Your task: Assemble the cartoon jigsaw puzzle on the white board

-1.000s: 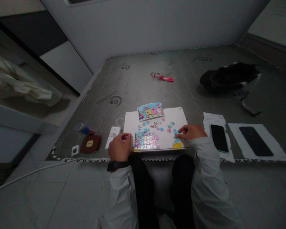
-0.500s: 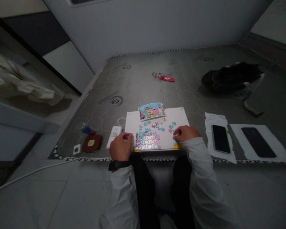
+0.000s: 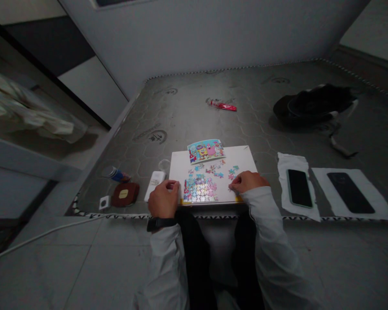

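A jigsaw puzzle (image 3: 200,189), partly joined, lies on a white board (image 3: 181,161) in front of me. My right hand (image 3: 247,182) is over the board's right side, thumb and fingertips pinched on a small puzzle piece (image 3: 230,188), mostly covered. At the board's left edge rests my left hand (image 3: 164,199), fingers curled and thumb near the index finger; whatever they may hold is hidden. Loose puzzle pieces (image 3: 215,170) are scattered above the joined part, and more lie near my right hand. A cartoon picture card (image 3: 207,151) leans across the board's far edge.
Left of the board are a white box (image 3: 155,184), a brown case (image 3: 125,194), a blue can-like item (image 3: 117,174) and a small white cube (image 3: 104,202). Two phones (image 3: 300,187) lie on tissues at right. Farther off are a red packet (image 3: 223,105) and a dark cap (image 3: 313,107).
My right hand has slid a little left across the board, toward the joined puzzle, with its fingers still pinched. My left hand has stayed almost where it was.
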A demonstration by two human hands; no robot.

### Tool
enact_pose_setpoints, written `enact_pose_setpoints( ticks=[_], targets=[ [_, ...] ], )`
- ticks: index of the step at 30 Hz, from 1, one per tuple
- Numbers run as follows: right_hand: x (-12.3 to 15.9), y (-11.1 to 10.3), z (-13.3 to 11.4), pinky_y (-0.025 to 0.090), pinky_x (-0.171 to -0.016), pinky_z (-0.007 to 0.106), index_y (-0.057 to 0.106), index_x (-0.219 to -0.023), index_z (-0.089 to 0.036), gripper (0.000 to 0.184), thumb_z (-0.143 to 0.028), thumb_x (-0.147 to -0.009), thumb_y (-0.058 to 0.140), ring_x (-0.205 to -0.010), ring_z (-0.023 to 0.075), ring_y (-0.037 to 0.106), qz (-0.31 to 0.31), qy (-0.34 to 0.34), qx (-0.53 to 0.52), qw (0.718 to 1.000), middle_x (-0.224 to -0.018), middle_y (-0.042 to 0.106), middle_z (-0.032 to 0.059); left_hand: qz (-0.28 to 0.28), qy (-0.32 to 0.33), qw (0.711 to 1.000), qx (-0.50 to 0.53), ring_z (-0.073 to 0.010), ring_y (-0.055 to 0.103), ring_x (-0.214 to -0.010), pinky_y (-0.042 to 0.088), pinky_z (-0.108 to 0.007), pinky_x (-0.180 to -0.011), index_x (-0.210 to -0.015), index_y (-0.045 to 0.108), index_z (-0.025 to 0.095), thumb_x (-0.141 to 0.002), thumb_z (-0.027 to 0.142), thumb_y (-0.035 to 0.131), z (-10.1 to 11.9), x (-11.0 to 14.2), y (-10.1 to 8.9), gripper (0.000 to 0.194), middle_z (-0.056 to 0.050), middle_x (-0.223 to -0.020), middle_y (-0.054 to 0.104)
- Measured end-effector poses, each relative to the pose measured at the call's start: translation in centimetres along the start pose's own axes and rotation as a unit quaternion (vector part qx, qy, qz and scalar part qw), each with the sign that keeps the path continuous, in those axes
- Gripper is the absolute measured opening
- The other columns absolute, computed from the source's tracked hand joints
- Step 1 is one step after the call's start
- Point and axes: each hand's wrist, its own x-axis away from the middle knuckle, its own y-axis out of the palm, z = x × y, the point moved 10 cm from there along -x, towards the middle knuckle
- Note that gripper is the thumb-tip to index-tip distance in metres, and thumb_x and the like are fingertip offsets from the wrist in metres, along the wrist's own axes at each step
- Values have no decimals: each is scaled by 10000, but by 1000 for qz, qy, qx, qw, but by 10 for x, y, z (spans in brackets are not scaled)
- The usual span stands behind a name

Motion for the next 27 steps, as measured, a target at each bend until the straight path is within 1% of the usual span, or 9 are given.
enact_pose_setpoints(
  ticks=[5, 10, 15, 23, 27],
  targets=[
    [2, 0, -8, 459, -787, 345, 777, -779, -309, 149, -435, -710, 738, -913, 241, 679, 1, -18, -2, 1000, -890, 760, 28, -3, 3, 1000, -1, -249, 671, -868, 429, -321, -690, -941, 731, 299, -824, 470, 564, -1, -1, 3, 266, 3, -939, 753],
    [1, -5, -9, 450, -761, 320, 774, -815, -298, 146, -411, -734, 731, -898, 216, 676, 11, -36, -14, 999, -895, 762, 8, -12, 2, 1000, -2, -241, 671, -851, 443, -321, -700, -937, 738, 306, -801, 456, 588, -4, -2, 7, 252, 4, -930, 756],
    [-1, -4, -6, 444, -745, 319, 776, -858, -286, 169, -405, -752, 721, -905, 221, 675, 9, -34, -6, 999, -909, 762, 14, -22, 5, 1000, -2, -247, 676, -871, 445, -318, -705, -900, 749, 312, -794, 441, 596, -4, -2, 8, 227, 4, -920, 758],
    [1, -5, -8, 439, -753, 316, 771, -866, -292, 159, -393, -764, 702, -910, 216, 674, 15, -37, -8, 999, -911, 761, -3, 13, 5, 1000, 0, -246, 680, -873, 465, -320, -718, -976, 724, 289, -812, 464, 583, -4, -3, 6, 278, -1, -923, 758],
    [1, -5, -9, 437, -746, 312, 772, -867, -288, 159, -385, -764, 698, -900, 208, 674, 16, -40, -9, 999, -910, 762, -2, 3, -5, 1000, -5, -258, 682, -878, 468, -327, -712, -942, 740, 290, -804, 467, 597, -6, -2, 7, 266, -2, -928, 762]
  ],
)
